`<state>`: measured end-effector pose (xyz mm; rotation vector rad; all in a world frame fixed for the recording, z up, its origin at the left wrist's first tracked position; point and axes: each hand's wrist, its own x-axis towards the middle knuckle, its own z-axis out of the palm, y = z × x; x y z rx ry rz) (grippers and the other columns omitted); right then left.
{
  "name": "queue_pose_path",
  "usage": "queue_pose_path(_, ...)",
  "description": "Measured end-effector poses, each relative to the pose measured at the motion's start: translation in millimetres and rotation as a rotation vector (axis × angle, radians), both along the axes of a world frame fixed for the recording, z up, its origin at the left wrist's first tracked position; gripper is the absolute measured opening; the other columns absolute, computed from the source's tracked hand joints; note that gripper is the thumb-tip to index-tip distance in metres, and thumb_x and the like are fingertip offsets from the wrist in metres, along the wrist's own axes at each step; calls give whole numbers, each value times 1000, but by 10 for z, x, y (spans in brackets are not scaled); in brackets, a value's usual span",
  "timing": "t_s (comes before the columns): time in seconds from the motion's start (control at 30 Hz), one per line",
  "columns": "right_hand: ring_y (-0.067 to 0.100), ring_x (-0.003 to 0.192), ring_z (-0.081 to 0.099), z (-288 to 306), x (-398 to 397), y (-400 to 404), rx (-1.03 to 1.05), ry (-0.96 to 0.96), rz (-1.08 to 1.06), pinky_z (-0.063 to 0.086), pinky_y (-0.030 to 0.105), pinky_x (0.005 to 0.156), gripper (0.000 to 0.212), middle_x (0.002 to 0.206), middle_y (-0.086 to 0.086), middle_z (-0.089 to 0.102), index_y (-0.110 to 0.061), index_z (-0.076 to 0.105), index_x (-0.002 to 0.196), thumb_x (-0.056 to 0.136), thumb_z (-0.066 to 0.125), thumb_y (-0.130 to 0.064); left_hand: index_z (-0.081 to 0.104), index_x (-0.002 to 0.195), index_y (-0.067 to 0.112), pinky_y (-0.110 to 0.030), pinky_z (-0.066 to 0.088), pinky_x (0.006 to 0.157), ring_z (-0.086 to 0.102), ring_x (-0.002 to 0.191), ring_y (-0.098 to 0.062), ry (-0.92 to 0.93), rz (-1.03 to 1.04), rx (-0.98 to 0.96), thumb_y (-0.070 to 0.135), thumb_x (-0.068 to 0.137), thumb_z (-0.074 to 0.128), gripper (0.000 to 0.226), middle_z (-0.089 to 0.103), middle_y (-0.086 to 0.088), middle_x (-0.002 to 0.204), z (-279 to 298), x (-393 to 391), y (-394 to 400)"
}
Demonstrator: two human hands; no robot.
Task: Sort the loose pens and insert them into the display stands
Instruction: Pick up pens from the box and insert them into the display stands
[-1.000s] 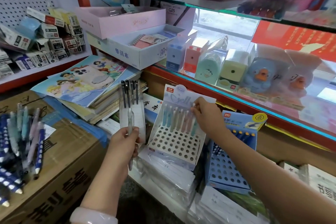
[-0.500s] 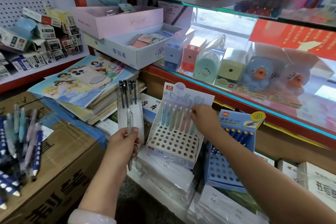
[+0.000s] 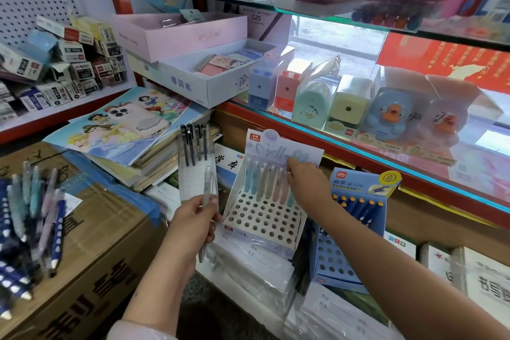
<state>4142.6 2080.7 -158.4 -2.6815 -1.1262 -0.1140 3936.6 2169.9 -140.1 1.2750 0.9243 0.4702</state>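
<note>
A white display stand [image 3: 262, 218] with a grid of holes stands on wrapped notebook stacks; several pastel pens [image 3: 265, 182] fill its back row. My right hand [image 3: 306, 185] pinches the top of a pen at the right end of that row. My left hand [image 3: 196, 221] grips a translucent grey pen [image 3: 207, 196] upright, just left of the stand. A blue display stand [image 3: 345, 251] with dark blue pens in its back row is to the right. Loose pens [image 3: 30, 218] lie piled on a cardboard box [image 3: 91, 251] at the left.
A clear sleeve with black pens [image 3: 194, 146] leans behind my left hand. Picture books with a phone [image 3: 135, 121] on top lie behind. A red-edged glass shelf [image 3: 358, 157] carries sharpeners above the stands. Small boxes crowd the left shelf [image 3: 55, 69].
My right hand has shifted slightly along the back row of pastel pens. My left hand keeps the grey pen in about the same place. The view has drifted a little.
</note>
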Motion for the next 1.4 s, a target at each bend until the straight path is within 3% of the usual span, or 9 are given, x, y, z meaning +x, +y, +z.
queue_pose_path(0.13,29,93,60,104,-6,-14,-34,16,6,39,31,66,19,104,13,63,-10,49,113,97,41,-15,62,96,16,-24,36,52,42,54,-13,-75,-72,-83,14,98,43,20,58,-5,69,54,9,-57)
queue_pose_path(0.23,21,93,59,262,-164,-33,137,26,44,44,30,74,23,106,4,62,-12,56,114,97,45,-23,63,100,14,-23,37,50,44,53,-12,-92,-105,-78,12,98,42,21,60,-5,71,58,26,-79)
queue_pose_path(0.4,-2,57,52,482,-637,46,409,797,217,46,15,56,19,80,-11,64,-19,68,97,94,52,-29,63,102,10,-20,40,51,45,56,-11,-84,-176,-10,10,98,41,22,60,-6,76,40,31,-121)
queue_pose_path(0.67,6,66,56,434,-759,106,498,1117,164,48,17,61,14,77,-1,65,-5,65,95,92,56,-15,64,104,11,-18,46,59,56,70,-12,-43,-183,25,12,98,41,24,64,-1,83,0,13,-107)
queue_pose_path(0.77,10,70,62,450,-648,84,621,1049,113,54,18,67,12,79,4,66,-6,62,94,94,53,-14,57,119,21,-21,41,81,55,102,-9,120,-176,305,21,96,46,25,60,10,108,-44,-7,-91)
queue_pose_path(0.87,13,78,64,387,-456,55,711,808,20,56,26,76,7,86,5,67,-12,60,93,93,53,-15,48,130,23,-22,30,89,42,122,-16,265,-186,544,24,95,48,35,49,0,127,-59,-40,-82)
queue_pose_path(1.03,12,78,62,118,-221,42,632,402,-31,53,27,72,7,84,-2,64,-14,59,94,93,56,-20,41,137,25,-35,31,105,32,130,-22,453,-207,701,28,94,48,43,39,-4,141,-112,-59,-17)
queue_pose_path(1.2,5,70,54,-109,-215,80,561,337,-12,45,17,63,7,75,-9,56,-19,53,88,95,52,-21,38,139,27,-41,32,107,30,132,-21,556,-234,830,33,94,45,45,34,0,144,-123,-75,5)
queue_pose_path(1.4,22,85,60,-302,-210,111,358,280,-9,48,35,74,12,89,7,64,-10,58,97,95,49,-19,36,139,29,-39,29,107,27,133,-19,548,-233,866,35,94,46,46,32,2,145,-102,-80,19)
